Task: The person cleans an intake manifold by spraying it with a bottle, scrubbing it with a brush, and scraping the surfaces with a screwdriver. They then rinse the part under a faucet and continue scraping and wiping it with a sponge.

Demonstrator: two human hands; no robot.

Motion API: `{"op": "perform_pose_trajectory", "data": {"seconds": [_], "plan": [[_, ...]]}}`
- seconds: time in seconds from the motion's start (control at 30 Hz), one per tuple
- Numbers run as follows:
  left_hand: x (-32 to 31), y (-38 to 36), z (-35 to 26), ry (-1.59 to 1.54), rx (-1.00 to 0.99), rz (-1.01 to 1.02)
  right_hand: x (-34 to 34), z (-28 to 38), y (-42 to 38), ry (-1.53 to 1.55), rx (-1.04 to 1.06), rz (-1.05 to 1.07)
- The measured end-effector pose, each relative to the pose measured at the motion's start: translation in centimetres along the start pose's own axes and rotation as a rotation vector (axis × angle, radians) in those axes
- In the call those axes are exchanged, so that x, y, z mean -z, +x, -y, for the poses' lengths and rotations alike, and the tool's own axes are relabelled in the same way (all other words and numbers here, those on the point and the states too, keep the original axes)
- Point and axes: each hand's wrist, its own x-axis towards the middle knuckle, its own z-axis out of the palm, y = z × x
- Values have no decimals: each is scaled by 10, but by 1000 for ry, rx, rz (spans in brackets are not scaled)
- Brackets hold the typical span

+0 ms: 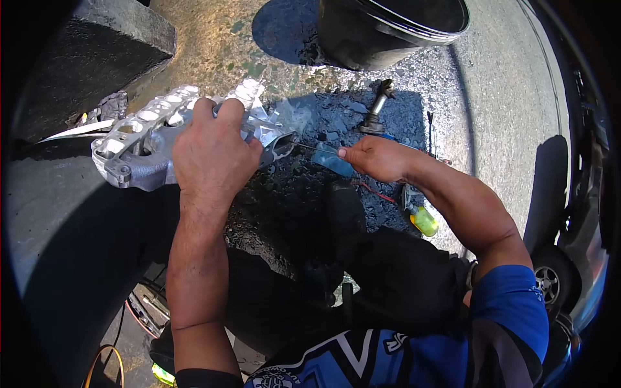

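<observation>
Pavement, rough and sunlit, fills the view, with one dark oily patch spreading between the hands. One black tub stands at the top edge, throwing a round shadow to its left. One dark concrete block sits at the upper left. One car shows at the right edge, a single wheel visible.

One cast manifold, grey metal with a row of oval ports along its top, lies tilted on the ground just below the block. The left hand is clamped over its right end, fingers curled across the top edge and palm down on the casting.

The right hand is closed around one blue-handled tool, whose thin shaft points left toward the manifold's open end; whether the tip touches the metal cannot be told. One bent metal pipe fitting stands upright just beyond that hand. One yellow-green screwdriver handle lies under the right forearm, beside one thin red wire. One pale blade-like strip juts out left of the manifold.

The person wears a blue patterned shirt and dark trousers.
</observation>
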Motion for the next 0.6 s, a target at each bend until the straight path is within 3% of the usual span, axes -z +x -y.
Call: {"op": "perform_pose_trajectory", "data": {"seconds": [0.17,0.37,0.47,0.6], "plan": [[0,3,-11,41,-116,2,-14,4,16,-180,242,-117],[1,8,-10,70,-177,-15,-17,23,8,-457,232,-246],[3,15,-10,93,-167,5,-16,23,3,-284,206,-159],[4,18,-11,105,-230,4,-24,7,18,-217,358,-181]]}}
